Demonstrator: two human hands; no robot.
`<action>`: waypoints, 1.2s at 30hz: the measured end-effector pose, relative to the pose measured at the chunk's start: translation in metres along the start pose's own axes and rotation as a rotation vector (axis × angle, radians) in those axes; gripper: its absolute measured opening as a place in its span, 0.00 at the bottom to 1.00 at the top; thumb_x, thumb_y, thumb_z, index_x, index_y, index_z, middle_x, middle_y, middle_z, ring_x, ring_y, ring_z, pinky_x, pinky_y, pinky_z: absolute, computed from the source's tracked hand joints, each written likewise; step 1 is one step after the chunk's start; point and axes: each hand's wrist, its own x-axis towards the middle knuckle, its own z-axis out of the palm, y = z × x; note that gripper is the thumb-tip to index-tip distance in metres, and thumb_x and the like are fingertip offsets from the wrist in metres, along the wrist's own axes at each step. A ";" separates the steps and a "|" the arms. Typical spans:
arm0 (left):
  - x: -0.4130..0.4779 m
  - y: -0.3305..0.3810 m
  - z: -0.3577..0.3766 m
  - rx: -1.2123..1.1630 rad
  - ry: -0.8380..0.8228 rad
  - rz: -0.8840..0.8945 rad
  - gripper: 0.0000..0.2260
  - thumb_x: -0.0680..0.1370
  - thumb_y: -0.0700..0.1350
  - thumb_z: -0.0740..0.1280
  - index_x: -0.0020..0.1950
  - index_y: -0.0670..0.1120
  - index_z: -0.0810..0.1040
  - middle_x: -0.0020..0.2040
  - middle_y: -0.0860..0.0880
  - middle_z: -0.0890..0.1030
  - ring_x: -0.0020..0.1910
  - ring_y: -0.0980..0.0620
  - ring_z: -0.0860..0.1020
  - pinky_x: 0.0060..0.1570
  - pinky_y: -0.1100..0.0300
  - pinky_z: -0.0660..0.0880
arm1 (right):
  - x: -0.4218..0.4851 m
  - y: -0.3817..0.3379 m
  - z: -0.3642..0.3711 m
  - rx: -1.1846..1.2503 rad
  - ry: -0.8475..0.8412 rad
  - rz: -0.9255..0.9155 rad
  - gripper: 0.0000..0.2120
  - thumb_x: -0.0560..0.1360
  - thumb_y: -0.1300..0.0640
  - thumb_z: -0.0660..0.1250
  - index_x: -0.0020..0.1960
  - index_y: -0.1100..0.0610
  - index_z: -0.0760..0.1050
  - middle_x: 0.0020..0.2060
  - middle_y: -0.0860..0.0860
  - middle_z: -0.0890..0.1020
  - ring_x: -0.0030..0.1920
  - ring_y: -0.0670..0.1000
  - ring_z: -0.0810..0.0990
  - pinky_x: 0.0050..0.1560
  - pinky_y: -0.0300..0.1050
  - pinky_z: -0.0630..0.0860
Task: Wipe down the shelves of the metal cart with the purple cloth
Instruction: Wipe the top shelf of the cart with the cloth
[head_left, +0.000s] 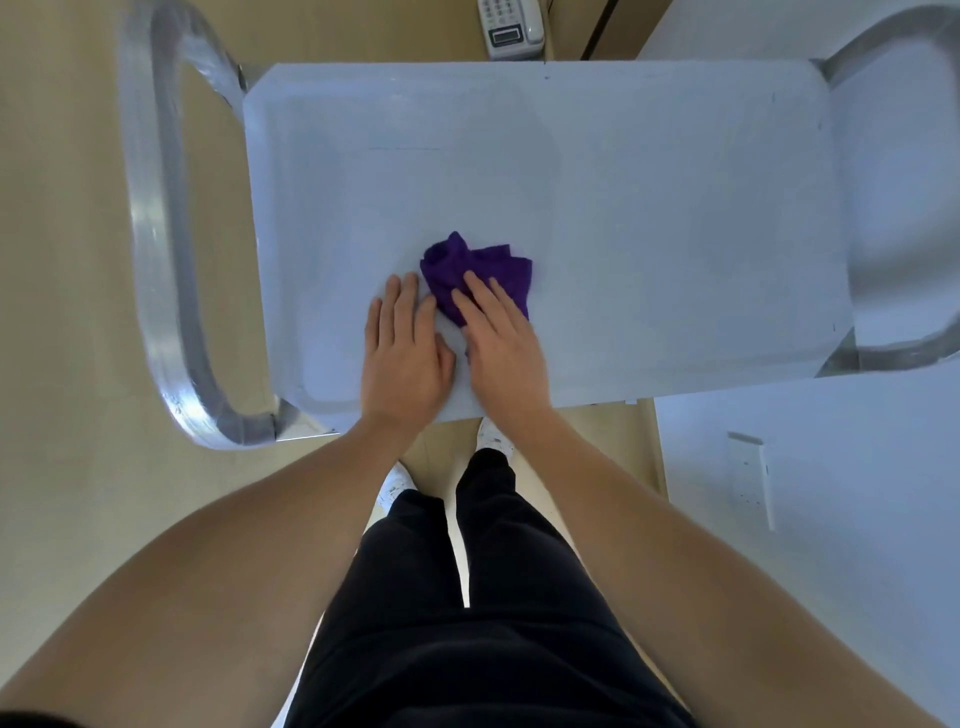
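The metal cart's top shelf (649, 208) fills the upper middle of the head view, pale and bare. A crumpled purple cloth (475, 267) lies on it near the front edge. My right hand (501, 343) lies flat with straight fingers pressing on the cloth's near part. My left hand (405, 348) rests flat on the shelf just left of the cloth, its fingertips beside the fabric. Both hands sit side by side, thumbs almost touching.
Curved metal handles stand at the cart's left end (166, 270) and right end (893, 343). A white telephone (511, 26) sits beyond the far edge. A white wall or cabinet (810, 493) is at the right. My legs and white shoes stand below the cart's front edge.
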 end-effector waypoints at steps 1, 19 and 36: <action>0.000 0.001 0.000 -0.002 0.010 0.001 0.21 0.78 0.42 0.57 0.70 0.37 0.69 0.74 0.38 0.66 0.75 0.39 0.61 0.75 0.44 0.57 | 0.001 0.016 -0.008 0.001 -0.007 -0.023 0.21 0.76 0.67 0.61 0.69 0.62 0.73 0.70 0.57 0.71 0.72 0.59 0.68 0.72 0.55 0.66; 0.002 0.014 -0.003 -0.083 -0.012 -0.009 0.20 0.79 0.40 0.56 0.71 0.37 0.68 0.74 0.37 0.65 0.76 0.38 0.59 0.75 0.44 0.56 | -0.030 0.041 -0.022 -0.053 0.028 0.098 0.27 0.69 0.72 0.65 0.68 0.64 0.73 0.69 0.60 0.72 0.70 0.63 0.69 0.69 0.58 0.68; 0.004 0.020 -0.007 -0.176 -0.040 -0.028 0.22 0.77 0.34 0.57 0.71 0.36 0.68 0.74 0.37 0.64 0.76 0.37 0.58 0.75 0.42 0.56 | -0.011 0.039 -0.021 -0.018 0.017 0.116 0.28 0.71 0.72 0.61 0.70 0.64 0.69 0.71 0.60 0.69 0.72 0.62 0.66 0.72 0.56 0.65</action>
